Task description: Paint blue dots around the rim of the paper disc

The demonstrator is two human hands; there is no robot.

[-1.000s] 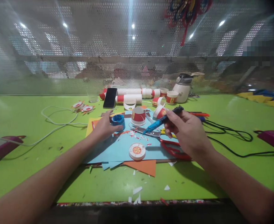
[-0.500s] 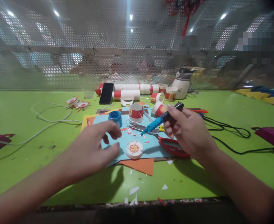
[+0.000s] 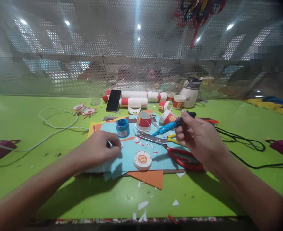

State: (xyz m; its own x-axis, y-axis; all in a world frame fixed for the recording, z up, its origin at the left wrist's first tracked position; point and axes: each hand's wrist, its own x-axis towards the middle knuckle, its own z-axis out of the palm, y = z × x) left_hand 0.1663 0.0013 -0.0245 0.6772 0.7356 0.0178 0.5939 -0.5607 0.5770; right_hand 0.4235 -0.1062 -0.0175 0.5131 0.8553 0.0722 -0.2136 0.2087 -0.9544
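My right hand [image 3: 199, 133] grips a dark pen [image 3: 167, 125] whose lower half is coated in blue paint, its tip pointing down and left above the scissors. My left hand [image 3: 101, 149] hovers over the left part of the light blue paper [image 3: 128, 162], thumb and fingers curled together; what they hold, if anything, I cannot make out. Behind it stands an uncapped jar of blue paint [image 3: 122, 128]. A round white disc with a red print [image 3: 142, 159] lies between my hands. Red-handled scissors [image 3: 184, 159] rest near my right wrist, and a red-and-white paper cup [image 3: 143, 121] stands beyond.
Paper scraps [image 3: 143, 205] litter the green table [image 3: 66, 192]. At the back are a phone [image 3: 114, 100], paper-cup tubes [image 3: 136, 102], more cups [image 3: 179, 102] and a white bottle [image 3: 191, 94]. Cords run left and right to purple glue guns [image 3: 282, 144], [image 3: 2, 150].
My left hand has drawn back slightly and its fingers have closed together. The right hand keeps the painted pen in much the same place. The whole view has shifted a little.
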